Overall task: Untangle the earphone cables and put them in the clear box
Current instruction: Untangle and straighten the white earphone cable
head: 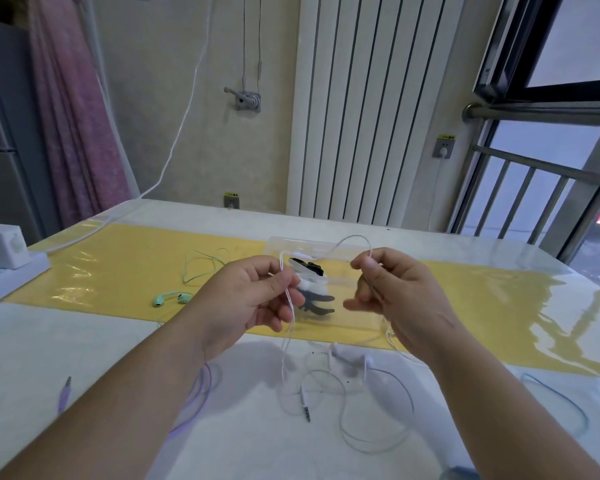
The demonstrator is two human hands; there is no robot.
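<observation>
My left hand [257,296] pinches a thin white earphone cable [288,341] above the table, and my right hand [392,292] pinches the same cable where it arches over between the two hands. The cable's slack hangs down to the table, where its earbuds [350,356] and jack plug [305,407] lie in loose loops. Behind my hands sits the clear box [291,242] on the yellow mat, with dark and white items inside. Green earphones [170,298] lie on the mat to the left. A purple cable [201,389] runs under my left forearm.
A blue cable [565,400] lies at the right near the table edge. A white power strip with a charger [0,254] stands at the far left, its cord running up the wall. A radiator and a window with railings stand behind the table.
</observation>
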